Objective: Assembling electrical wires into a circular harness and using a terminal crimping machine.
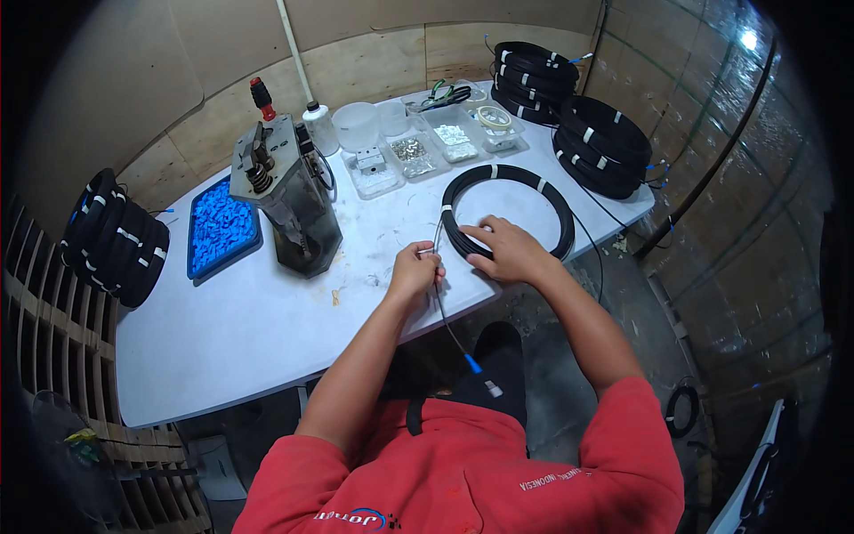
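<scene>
the left hand (418, 270) pinches a thin black cable end (450, 327) between thumb and fingertips, just left of a round coil of black cable bound with white ties (564, 209). the right hand (505, 251) lies over the near side of that coil, fingers bent and spread; whether it grips the coil or only presses on it, i cannot tell. the coil lies flat toward the right of the bench, close to the near edge.

largest is the white-topped bench (205, 356). on its left half stands a grey metal machine with a red and black handle (302, 233). two stacks of black cable coils are at the right, one far (535, 76) and one nearer (600, 147), and a third leaning stack of black coils (116, 236) is at the left end. between that stack and the machine is a dark blue rectangular tray (229, 263) full of small bright blue pieces (222, 218).

along the far side sit clear plastic boxes, one with silvery pieces (414, 153), one with white pieces (455, 140). left of them is a white plastic bottle with a black cap (320, 129); beyond them are green-and-black-handled pliers (445, 94).

smallest, the cable end hangs past the near edge with a blue sleeve (473, 363) and a pale plug (493, 389).
</scene>
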